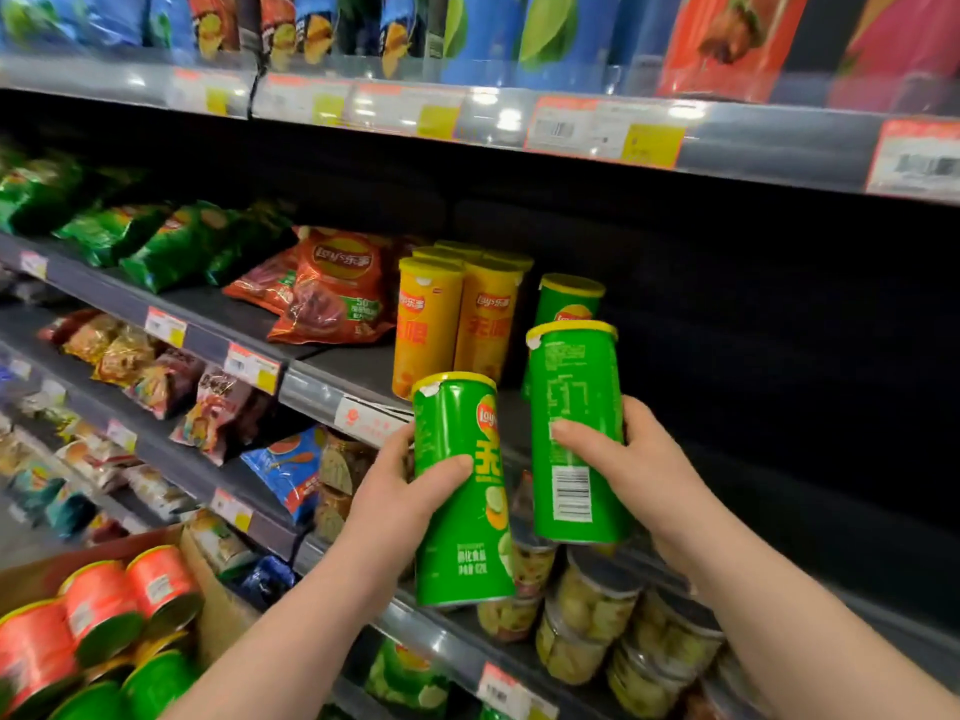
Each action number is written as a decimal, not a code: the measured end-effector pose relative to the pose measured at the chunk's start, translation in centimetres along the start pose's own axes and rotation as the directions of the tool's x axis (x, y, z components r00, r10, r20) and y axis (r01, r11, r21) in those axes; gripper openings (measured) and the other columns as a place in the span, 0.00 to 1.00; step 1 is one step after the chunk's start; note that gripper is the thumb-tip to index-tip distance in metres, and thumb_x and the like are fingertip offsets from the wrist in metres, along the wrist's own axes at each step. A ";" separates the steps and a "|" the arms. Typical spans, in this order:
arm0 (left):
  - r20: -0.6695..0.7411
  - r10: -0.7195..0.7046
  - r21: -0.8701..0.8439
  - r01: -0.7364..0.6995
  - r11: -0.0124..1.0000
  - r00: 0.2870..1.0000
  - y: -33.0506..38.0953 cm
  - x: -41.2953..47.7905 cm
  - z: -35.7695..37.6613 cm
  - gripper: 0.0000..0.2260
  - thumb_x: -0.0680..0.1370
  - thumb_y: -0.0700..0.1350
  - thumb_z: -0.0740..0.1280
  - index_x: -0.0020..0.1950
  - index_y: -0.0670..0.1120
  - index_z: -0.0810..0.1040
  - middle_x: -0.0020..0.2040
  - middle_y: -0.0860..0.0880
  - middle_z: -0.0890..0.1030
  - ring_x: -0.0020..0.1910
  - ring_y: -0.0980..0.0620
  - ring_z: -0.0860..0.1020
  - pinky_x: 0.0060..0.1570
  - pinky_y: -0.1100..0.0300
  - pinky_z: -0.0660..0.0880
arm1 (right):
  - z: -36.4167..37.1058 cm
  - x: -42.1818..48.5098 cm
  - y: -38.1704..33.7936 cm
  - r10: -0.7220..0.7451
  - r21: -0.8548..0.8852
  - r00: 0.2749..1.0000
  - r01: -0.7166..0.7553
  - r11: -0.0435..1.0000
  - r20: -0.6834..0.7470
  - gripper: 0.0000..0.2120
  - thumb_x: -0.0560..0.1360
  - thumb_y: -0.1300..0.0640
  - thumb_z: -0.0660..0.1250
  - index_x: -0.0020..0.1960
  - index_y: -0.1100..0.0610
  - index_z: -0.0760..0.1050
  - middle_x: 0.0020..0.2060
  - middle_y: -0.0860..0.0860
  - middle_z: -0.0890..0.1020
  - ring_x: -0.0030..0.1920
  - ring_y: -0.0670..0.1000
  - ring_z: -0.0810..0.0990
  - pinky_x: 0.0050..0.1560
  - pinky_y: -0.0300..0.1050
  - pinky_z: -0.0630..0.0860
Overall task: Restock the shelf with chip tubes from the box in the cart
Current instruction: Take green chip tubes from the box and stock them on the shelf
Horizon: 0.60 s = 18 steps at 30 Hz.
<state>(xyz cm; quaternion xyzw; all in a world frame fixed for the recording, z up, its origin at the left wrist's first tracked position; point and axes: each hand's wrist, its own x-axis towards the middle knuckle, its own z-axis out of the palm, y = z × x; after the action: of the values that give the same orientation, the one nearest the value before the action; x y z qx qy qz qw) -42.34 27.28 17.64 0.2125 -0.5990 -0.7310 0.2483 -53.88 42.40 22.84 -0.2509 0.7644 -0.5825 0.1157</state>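
Note:
My left hand (pixel 400 491) grips a green chip tube (pixel 460 506), upright and slightly tilted, in front of the shelf edge (pixel 332 394). My right hand (pixel 623 459) holds a second green chip tube (pixel 574 407) a little higher, its barcode side facing me. Behind it another green tube (pixel 569 298) stands on the shelf next to several yellow tubes (pixel 457 319). At the lower left, the cardboard box (pixel 213 610) holds red tubes (pixel 104 610) and green tubes (pixel 156 683) lying on their sides.
Red chip bags (pixel 327 288) and green bags (pixel 171 246) lie left of the yellow tubes. The shelf to the right of the tubes is dark and bare. Clear tubs of snacks (pixel 597 610) fill the shelf below; bagged chips (pixel 550 33) line the shelf above.

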 end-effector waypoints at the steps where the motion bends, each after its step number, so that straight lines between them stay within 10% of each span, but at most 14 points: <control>1: 0.006 0.004 -0.003 -0.004 1.000 1.000 0.0 0.2 0.3 0.31 0.58 0.53 0.73 0.61 0.55 0.74 0.52 0.47 0.83 0.47 0.47 0.83 0.47 0.50 0.80 | -0.9 0.6 0.0 -0.002 0.006 1.000 0.002 1.000 -0.022 0.18 0.69 0.50 0.73 0.55 0.49 0.71 0.49 0.49 0.82 0.47 0.49 0.83 0.46 0.47 0.79; 18: 0.136 0.077 0.008 -0.079 0.997 0.988 2.3 5.5 -0.5 0.25 0.67 0.45 0.75 0.61 0.55 0.70 0.52 0.48 0.82 0.41 0.52 0.84 0.32 0.63 0.78 | -1.9 10.4 2.2 -0.036 -0.206 0.927 -0.045 0.978 -0.375 0.40 0.66 0.58 0.78 0.68 0.62 0.57 0.61 0.58 0.73 0.62 0.57 0.74 0.54 0.43 0.68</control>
<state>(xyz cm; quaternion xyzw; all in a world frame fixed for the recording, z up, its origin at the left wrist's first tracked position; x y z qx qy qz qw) -46.10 23.14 19.73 0.1404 -0.6270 -0.7296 0.2341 -64.15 39.02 22.57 -0.1438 0.8303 -0.5352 -0.0589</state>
